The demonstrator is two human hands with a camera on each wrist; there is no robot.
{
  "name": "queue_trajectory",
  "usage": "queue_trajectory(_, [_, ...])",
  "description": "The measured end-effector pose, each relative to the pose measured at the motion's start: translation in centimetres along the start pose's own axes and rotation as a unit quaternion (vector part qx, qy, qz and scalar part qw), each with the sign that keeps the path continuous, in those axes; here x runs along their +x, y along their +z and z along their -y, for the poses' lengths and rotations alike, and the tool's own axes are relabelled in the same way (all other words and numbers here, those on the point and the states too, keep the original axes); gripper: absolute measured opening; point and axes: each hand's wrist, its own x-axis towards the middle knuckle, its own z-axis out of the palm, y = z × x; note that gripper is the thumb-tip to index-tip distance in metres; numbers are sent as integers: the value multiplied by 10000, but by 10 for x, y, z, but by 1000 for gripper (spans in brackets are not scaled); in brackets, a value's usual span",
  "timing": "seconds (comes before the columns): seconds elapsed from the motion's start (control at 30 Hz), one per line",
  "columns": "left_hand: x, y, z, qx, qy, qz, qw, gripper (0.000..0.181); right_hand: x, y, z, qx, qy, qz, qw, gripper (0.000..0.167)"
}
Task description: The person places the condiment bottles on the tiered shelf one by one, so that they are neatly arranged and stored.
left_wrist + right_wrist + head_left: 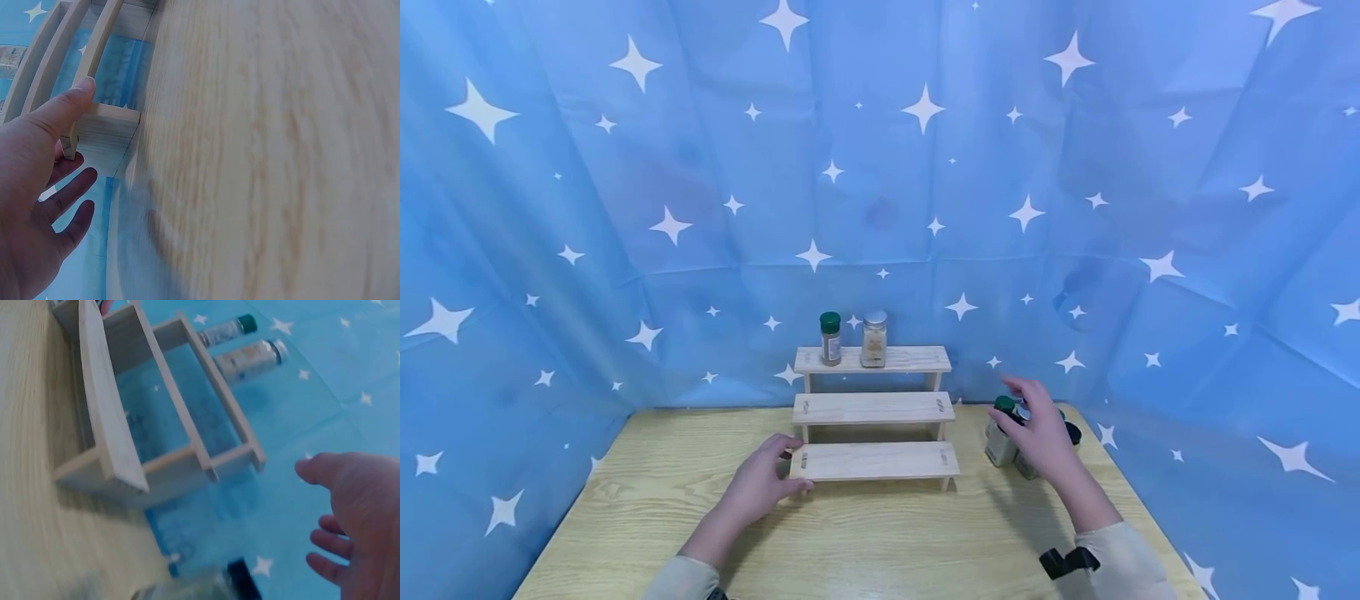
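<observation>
A three-step wooden spice rack (874,407) stands at the back of the table. My left hand (758,485) pinches the left end of its lowest step, and the left wrist view shows the thumb (80,90) across the board's edge. On the top step are a green-capped spice jar (831,340) and a silver-capped spice jar (874,340). My right hand (1039,423) is over a group of spice jars right of the rack, partly hiding them; a green-capped jar (1000,448) shows at its left. In the right wrist view nothing lies between its spread fingers.
A black-capped jar (1073,432) stands at the right of the group, near the table's right edge. Blue star-patterned cloth (880,208) hangs behind and on both sides of the wood-grain table (880,542).
</observation>
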Motion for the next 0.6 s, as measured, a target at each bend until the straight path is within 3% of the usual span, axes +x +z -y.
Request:
queue_trajectory(0.3, [-1,-1,-2,-35,-33,7,10000,70,-31,-20,-30,-660,155,-171,9976,54])
queue_trajectory(0.6, [-2,-2,-5,-93,-56,42,9999,70,-43,-26,-44,-1486,-214,-337,9881,50])
